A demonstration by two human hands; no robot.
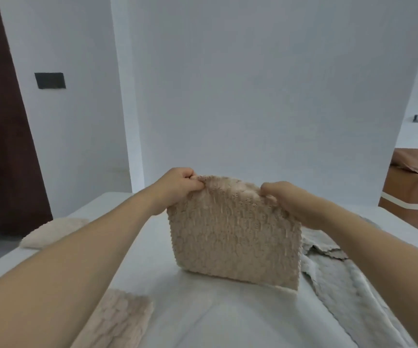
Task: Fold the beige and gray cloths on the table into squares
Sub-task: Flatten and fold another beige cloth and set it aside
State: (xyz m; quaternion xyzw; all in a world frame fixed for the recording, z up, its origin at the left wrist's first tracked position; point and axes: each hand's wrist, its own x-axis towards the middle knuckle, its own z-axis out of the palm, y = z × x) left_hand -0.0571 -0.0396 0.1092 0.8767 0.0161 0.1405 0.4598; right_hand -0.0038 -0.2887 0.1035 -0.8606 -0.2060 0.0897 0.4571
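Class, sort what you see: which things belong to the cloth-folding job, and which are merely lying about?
Belongs to the job:
beige cloth, held up by the left hand and right hand
gray cloth
two more beige cloths
table

Lying about:
brown sofa
dark wall plate

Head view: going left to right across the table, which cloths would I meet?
Folded beige cloth at the far left edge → beige cloth near the front → beige cloth held up by both hands → gray cloth.
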